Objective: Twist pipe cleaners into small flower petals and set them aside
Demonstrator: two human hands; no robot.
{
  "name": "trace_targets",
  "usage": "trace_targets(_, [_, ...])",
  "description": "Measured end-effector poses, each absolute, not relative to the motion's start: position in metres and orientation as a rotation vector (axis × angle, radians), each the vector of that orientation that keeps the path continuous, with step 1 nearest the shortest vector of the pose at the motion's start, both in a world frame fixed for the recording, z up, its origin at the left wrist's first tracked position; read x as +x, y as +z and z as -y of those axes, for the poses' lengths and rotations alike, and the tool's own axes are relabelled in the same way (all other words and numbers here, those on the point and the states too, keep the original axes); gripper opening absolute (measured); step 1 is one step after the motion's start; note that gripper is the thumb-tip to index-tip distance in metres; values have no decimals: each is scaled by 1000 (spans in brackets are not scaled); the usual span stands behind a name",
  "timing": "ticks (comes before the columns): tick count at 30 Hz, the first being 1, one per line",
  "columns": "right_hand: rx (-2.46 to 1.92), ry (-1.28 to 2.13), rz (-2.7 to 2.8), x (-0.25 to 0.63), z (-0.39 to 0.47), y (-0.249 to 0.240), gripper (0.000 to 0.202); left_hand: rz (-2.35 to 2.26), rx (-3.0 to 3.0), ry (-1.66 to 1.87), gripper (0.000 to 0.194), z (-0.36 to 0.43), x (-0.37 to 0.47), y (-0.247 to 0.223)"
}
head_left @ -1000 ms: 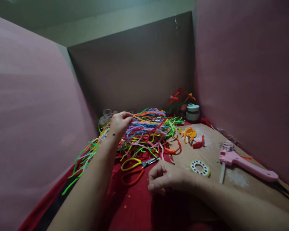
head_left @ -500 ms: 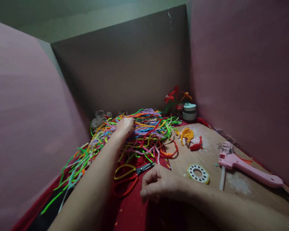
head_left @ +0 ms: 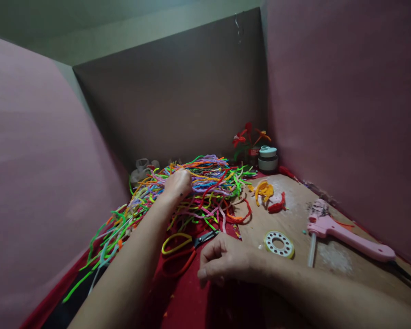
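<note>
Over the middle of a heaped pile of multicoloured pipe cleaners (head_left: pixel 212 187) is my left hand (head_left: pixel 178 183), curled like a fist. Its fingertips are hidden, so what it grips among the stems does not show. Nearer to me, my right hand (head_left: pixel 222 258) is held loosely closed, thumb against the bent forefinger, with nothing seen in it. Scissors (head_left: pixel 193 246) with a yellow and a red handle loop lie on the red cloth (head_left: pixel 188 301), their blade tips by my right knuckles.
On the brown board (head_left: pixel 256 224) are a white tape reel (head_left: pixel 279 244), orange scraps (head_left: pixel 264 191), a red piece (head_left: pixel 277 204) and a pink glue gun (head_left: pixel 352 240). Behind stand a pale green-lidded jar (head_left: pixel 267 158) and red and orange flowers (head_left: pixel 248 135). Pink walls rise on both sides.
The view has shifted slightly, so things on the right sit a little further left. Both hands stay in nearly the same places and poses.
</note>
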State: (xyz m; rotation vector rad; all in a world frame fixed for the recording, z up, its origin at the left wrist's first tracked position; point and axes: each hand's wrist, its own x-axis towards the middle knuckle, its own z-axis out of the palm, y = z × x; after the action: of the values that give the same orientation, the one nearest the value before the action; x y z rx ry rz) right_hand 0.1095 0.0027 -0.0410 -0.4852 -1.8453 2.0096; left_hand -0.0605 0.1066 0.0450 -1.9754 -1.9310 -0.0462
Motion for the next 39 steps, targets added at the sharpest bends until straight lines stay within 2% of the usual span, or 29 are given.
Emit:
trace_targets(10, [-484,2008,1839,109,-2,-41,18,1713,-1889,-84,33,-89,-48,35])
trace_targets(16, [-450,2014,1835,108,-2,-42,16,1728,-1900,-41,49,-101,-45,33])
trace_targets(21, [-503,2002,1839,109,-1,-41,18,1739,-1886,-36,30,-111,-45,35])
trace_targets(27, [-468,2015,1840,109,-1,-42,18,1728,-1763,-121,33,-104,-46,46])
trace_targets(39, [-444,1986,1870,109,-1,-46,17,1562,-1725,-78,37,-106,-63,85])
